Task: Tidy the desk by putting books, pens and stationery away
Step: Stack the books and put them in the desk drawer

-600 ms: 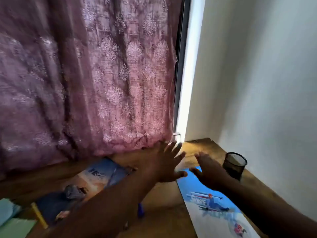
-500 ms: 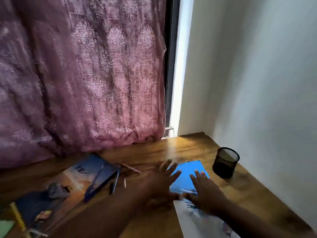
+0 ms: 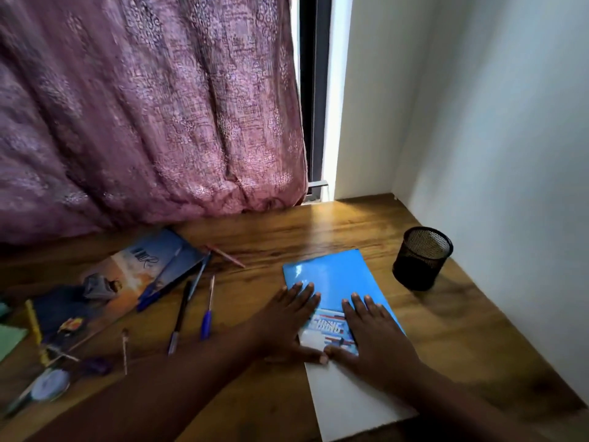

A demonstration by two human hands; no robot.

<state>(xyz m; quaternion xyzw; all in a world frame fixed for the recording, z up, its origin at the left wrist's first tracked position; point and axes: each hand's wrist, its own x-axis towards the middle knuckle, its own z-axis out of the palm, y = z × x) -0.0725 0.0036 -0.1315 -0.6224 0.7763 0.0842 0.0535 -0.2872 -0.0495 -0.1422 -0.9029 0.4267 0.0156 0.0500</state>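
Two open hands, left hand [image 3: 288,323] and right hand [image 3: 374,333], press flat, fingers spread, side by side on a glossy blue-and-white book [image 3: 334,275] lying on the wooden desk [image 3: 462,330].

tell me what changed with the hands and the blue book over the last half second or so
Both hands came down from reaching toward the curtain and now lie flat, fingers spread, on the blue book: left hand at its left edge, right hand on the cover. Neither grips it. The view also tilted down. The mesh pen cup, loose pens and the other book look unmoved.
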